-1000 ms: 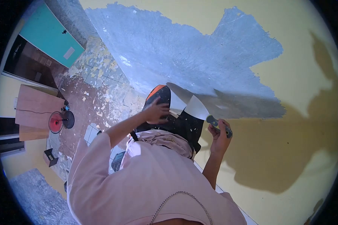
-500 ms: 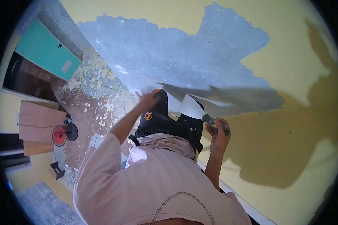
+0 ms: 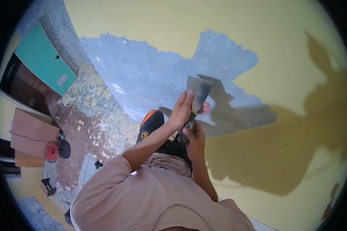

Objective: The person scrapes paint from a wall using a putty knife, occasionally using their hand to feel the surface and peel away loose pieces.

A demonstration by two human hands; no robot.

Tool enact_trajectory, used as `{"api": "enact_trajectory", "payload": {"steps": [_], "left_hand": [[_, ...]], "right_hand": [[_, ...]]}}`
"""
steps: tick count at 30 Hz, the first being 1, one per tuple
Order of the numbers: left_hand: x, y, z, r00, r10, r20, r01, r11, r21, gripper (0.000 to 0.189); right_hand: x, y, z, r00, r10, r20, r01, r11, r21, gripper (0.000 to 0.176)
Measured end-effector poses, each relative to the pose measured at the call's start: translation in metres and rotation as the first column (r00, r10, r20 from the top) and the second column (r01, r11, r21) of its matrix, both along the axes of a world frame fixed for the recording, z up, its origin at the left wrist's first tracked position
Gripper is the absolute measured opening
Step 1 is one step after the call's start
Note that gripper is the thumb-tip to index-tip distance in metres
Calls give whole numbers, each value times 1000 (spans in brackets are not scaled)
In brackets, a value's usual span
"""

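A scraper (image 3: 200,93) held in both hands, blade (image 3: 199,84) against the fingers (image 3: 206,107).
The right hand (image 3: 195,143) grips the handle (image 3: 189,124); just beyond, the left hand (image 3: 182,111) clasps the blade, thumb (image 3: 191,93) on its face, so a slip toward the edge could cut skin. Behind is the grey wall patch (image 3: 158,73); farther off, pale flakes (image 3: 108,128) on the floor (image 3: 70,121) could slide underfoot.
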State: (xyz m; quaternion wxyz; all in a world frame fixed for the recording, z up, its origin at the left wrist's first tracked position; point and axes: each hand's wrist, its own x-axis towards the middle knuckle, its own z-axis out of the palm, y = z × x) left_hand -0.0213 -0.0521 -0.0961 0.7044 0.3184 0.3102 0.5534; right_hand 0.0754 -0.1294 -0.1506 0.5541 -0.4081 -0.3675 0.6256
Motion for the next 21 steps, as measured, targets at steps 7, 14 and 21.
{"api": "enact_trajectory", "payload": {"steps": [7, 14, 21], "left_hand": [[-1, 11, 4, 990, 105, -99, -97, 992, 82, 40], [-18, 33, 6, 969, 178, -170, -154, 977, 145, 42], [-21, 33, 37, 951, 189, -242, -155, 976, 152, 42]], "right_hand": [[-28, 35, -15, 998, -47, 45, 41, 992, 120, 31], [-62, 56, -10, 967, -247, 68, 218, 933, 285, 23], [-70, 62, 7, 970, -241, 25, 224, 933, 283, 35]]}}
